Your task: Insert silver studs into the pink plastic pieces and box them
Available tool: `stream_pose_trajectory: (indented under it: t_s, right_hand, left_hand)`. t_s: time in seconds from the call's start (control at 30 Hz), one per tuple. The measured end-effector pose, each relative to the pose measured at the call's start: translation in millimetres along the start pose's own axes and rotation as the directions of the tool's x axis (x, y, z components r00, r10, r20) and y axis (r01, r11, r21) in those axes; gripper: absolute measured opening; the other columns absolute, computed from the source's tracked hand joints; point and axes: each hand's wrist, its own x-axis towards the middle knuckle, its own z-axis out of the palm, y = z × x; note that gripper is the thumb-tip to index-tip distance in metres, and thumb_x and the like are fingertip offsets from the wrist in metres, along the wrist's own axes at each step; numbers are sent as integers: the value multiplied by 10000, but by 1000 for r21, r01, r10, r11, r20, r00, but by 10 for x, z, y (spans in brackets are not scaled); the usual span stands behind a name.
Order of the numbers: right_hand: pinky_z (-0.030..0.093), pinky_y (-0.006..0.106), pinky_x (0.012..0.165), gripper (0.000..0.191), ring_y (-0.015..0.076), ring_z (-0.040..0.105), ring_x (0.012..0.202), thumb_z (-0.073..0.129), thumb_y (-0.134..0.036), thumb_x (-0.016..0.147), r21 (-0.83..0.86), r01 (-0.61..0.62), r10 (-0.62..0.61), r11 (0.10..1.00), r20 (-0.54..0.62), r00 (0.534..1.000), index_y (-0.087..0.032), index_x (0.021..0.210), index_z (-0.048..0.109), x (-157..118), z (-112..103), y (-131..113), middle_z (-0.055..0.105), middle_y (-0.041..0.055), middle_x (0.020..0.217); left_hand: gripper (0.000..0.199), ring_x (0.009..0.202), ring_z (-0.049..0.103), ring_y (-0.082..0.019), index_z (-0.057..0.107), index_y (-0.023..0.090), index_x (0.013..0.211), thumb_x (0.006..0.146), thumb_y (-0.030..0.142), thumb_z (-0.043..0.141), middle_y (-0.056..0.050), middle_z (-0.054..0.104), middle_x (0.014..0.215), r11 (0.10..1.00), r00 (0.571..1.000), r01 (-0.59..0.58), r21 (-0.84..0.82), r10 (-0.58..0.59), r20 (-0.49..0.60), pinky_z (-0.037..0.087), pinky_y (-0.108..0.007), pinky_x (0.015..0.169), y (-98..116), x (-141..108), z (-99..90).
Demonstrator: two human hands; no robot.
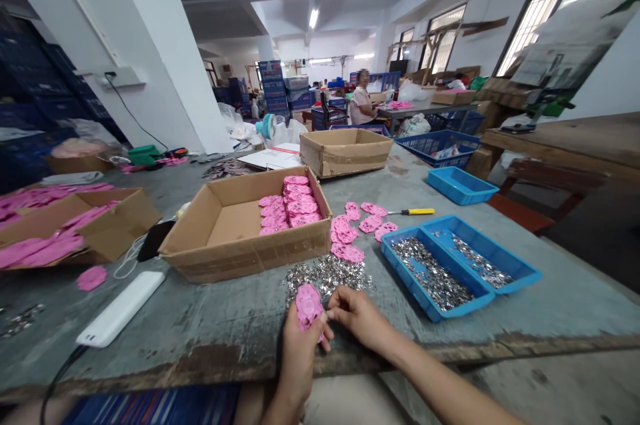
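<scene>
My left hand [301, 345] is closed on a pink openwork plastic piece [309, 305], held up near the table's front edge. Beside it, my right hand [357, 317] has its thumb and forefinger pinched together at the piece's right edge; whatever lies between those fingertips is too small to make out. Just beyond both hands spreads a pile of small shiny metal parts [327, 276]. Several more pink pieces [345, 231] lie loose behind that pile, and stacks of them [300, 201] fill the right side of a cardboard box [245, 261].
Blue trays [493, 283] with metal parts stand to the right, near a yellow-handled tool [420, 211]. A smaller blue tray [463, 185] is farther back. At left are a white power bank [121, 308] and a box of pink pieces [125, 211]. A co-worker [363, 105] sits beyond.
</scene>
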Motion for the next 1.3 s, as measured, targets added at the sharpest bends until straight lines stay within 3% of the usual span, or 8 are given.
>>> stream_pose_trajectory:
  t_s: [0.13, 0.33, 0.43, 0.63, 0.8, 1.0, 1.13, 1.3]
  right_hand:
    - [378, 211, 604, 90, 98, 513, 610, 592, -96, 702, -10, 25, -24, 1000, 61, 998, -167, 653, 567, 17, -44, -11, 601, -33, 621]
    - [268, 186, 423, 164, 47, 330, 409, 628, -266, 718, 212, -173, 126, 962, 218, 968, -176, 650, 509, 32, -19, -1, 500, -73, 516]
    - [262, 181, 412, 206, 42, 335, 411, 672, -292, 681, 226, -172, 129, 959, 191, 973, -177, 644, 505, 20, -1, -1, 495, -77, 516]
    - [289, 189, 462, 103, 62, 381, 457, 614, -175, 703, 108, -116, 105, 987, 100, 989, -173, 645, 530, -25, -17, -33, 471, -76, 504]
    - [362, 207, 590, 93, 97, 505, 611, 607, -119, 723, -97, 23, -15, 995, 83, 996, -172, 659, 565, -39, -42, -73, 595, -31, 627]
    - [392, 222, 620, 71, 117, 537, 646, 609, -185, 781, -132, 116, -101, 984, 119, 988, -180, 711, 598, -59, -51, -29, 637, -9, 687]
    - [395, 224, 626, 103, 118, 528, 644, 630, -256, 794, -91, 153, -139, 984, 144, 980, -178, 732, 605, -85, -74, 13, 611, -14, 685]
    - [411, 255, 694, 208, 135, 545, 706, 581, -346, 844, -156, 273, -246, 949, 172, 954, -188, 711, 608, -75, -108, -3, 620, 15, 740]
  left_hand:
    - [510, 457, 547, -110, 513, 150, 955, 583, 359, 791, 34, 586, 603, 998, 996, 58, 4, -58, 67, 392, -197, 365, 35, 2, -31]
    - [503, 487, 558, -107, 504, 151, 989, 595, 300, 779, 32, 596, 617, 999, 999, 32, -26, -31, 44, 407, -189, 394, 26, 1, -37]
    - [522, 473, 555, -106, 514, 154, 984, 572, 307, 795, 34, 591, 625, 999, 998, 39, -17, -38, 50, 394, -185, 377, 25, 6, -28]
    - [562, 462, 550, -104, 530, 156, 976, 537, 353, 821, 37, 580, 625, 998, 992, 69, -7, -68, 105, 396, -188, 372, 77, 20, -33]
    - [530, 435, 538, -97, 538, 147, 957, 541, 326, 814, 35, 583, 604, 995, 983, 101, 10, -102, 153, 370, -173, 346, 106, 7, -29]
    - [509, 409, 513, -82, 550, 147, 936, 529, 305, 812, 47, 563, 562, 995, 988, 95, -5, -94, 125, 353, -155, 337, 142, -22, 1]
    - [493, 422, 530, -88, 543, 148, 966, 546, 263, 774, 49, 567, 583, 988, 975, 152, -27, -145, 168, 376, -164, 341, 166, -21, -44]
    - [499, 403, 513, -84, 531, 150, 958, 536, 273, 768, 53, 568, 596, 975, 957, 212, -62, -194, 218, 365, -175, 318, 145, 34, -109]
